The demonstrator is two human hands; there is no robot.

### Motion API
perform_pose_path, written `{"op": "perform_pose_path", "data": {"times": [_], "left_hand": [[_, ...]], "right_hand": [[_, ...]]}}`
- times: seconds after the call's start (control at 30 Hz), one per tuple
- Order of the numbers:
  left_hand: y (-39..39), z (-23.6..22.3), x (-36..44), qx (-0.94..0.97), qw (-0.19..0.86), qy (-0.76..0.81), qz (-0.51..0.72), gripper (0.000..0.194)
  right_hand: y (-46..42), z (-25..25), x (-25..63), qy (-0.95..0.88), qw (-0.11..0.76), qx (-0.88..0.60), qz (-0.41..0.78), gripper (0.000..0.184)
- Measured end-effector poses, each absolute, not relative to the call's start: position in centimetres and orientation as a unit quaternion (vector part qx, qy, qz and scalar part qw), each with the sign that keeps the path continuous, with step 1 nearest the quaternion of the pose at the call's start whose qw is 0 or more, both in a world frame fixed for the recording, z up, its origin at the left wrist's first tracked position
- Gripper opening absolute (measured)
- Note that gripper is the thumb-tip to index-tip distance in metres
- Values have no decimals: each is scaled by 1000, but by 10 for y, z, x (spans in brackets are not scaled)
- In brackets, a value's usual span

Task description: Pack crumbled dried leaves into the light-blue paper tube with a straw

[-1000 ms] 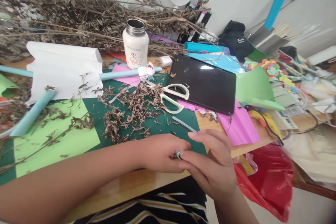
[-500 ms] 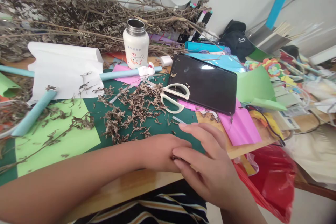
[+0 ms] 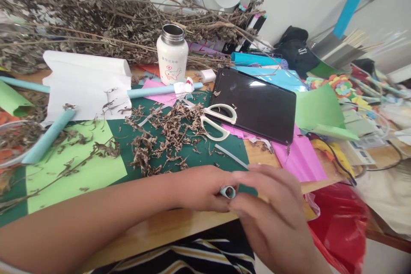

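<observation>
the left hand (image 3: 205,189) clamps a pale blue paper tube (image 3: 223,192), open end showing, seemingly to keep its mouth within reach of the right hand (image 3: 272,212), just beside it at four o'clock; dried leaves (image 3: 173,126) lie between ten and eleven o'clock; the left hand hides most of the tube, and blur means i cannot tell whether the right grips anything

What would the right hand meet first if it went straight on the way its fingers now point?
Most likely the left hand, closed around a pale-blue, papery tube; depth is unclear, so the right hand may be touching it.
</observation>
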State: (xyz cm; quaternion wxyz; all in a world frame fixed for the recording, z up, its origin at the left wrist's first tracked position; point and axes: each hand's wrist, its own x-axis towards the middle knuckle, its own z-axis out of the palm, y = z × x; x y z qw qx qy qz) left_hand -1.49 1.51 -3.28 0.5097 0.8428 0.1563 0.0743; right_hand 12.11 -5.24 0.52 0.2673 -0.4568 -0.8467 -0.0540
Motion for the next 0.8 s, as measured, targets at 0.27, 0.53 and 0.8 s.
{"op": "perform_pose_path", "data": {"times": [0.27,0.53,0.8], "left_hand": [[15,-34,-14,861,486,143,53,3],[13,-34,-14,869,473,137,38,1],[12,-31,-15,885,438,151,49,13]], "right_hand": [[-50,1,132,-854,236,-464,2,16],[-53,16,132,-892,118,-435,-43,30],[-64,2,159,-786,419,-452,52,31]]}}
